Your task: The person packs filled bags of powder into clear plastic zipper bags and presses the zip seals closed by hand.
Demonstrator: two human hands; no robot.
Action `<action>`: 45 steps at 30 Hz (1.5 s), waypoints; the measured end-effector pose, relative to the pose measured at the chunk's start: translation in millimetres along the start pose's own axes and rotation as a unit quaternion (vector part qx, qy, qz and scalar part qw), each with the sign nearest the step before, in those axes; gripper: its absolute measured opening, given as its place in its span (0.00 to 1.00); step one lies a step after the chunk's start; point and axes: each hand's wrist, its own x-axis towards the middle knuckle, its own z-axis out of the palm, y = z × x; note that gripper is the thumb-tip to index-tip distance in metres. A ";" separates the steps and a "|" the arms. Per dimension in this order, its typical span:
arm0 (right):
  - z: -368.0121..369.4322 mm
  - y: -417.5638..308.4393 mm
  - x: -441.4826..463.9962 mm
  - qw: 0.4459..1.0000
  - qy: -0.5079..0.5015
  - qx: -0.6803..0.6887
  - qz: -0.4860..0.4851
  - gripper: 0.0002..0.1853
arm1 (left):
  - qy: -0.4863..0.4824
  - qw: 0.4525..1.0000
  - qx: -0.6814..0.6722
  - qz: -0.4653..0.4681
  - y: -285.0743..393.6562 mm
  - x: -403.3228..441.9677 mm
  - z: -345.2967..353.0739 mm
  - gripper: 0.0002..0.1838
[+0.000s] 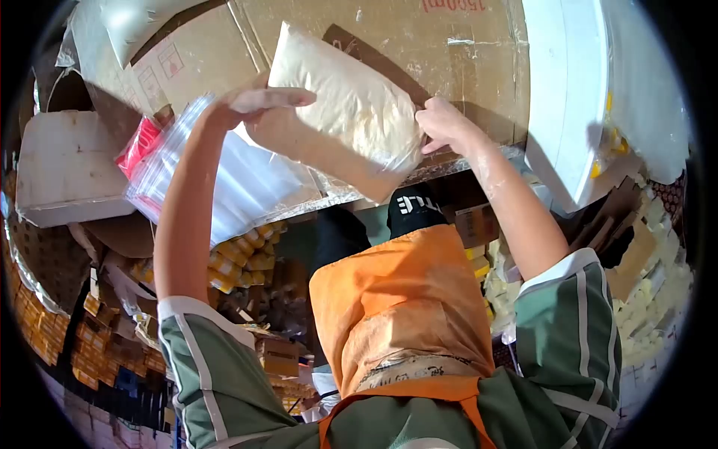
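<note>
A clear plastic bag of cream-coloured powder (pixel 344 108) is held tilted over the cardboard-covered work surface, its upper left corner raised. At its left side, my left hand (pixel 262 101) grips the bag, with a thumb or finger lying across the front and the other fingers hidden. My right hand (pixel 447 127) pinches the bag's right end, fingers curled in at the edge. Just below my left forearm lies a stack of flat clear plastic bags (pixel 250 179), partly covered by the arm and the filled bag.
Cardboard (pixel 479 71) covers the work surface. A white foam box (pixel 67 168) stands at the left, near a red packet (pixel 140 146). A long white panel (pixel 568 90) rises at the right. Yellow-and-white packets (pixel 243 258) are piled below the surface's front edge.
</note>
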 end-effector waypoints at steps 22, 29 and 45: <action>9.7 -74.9 94.8 0.773 0.318 -0.004 -0.549 0.12 | 0.289 0.802 0.466 0.237 -41.5 0.4 168.5 0.14; 22.7 -68.5 93.6 0.760 0.356 0.041 -0.543 0.09 | 0.619 0.668 0.282 0.301 -80.0 12.1 99.9 0.17; 90.1 -78.4 57.5 0.713 0.210 0.312 -0.592 0.09 | 0.398 0.656 -0.506 0.394 -87.3 79.7 101.1 0.30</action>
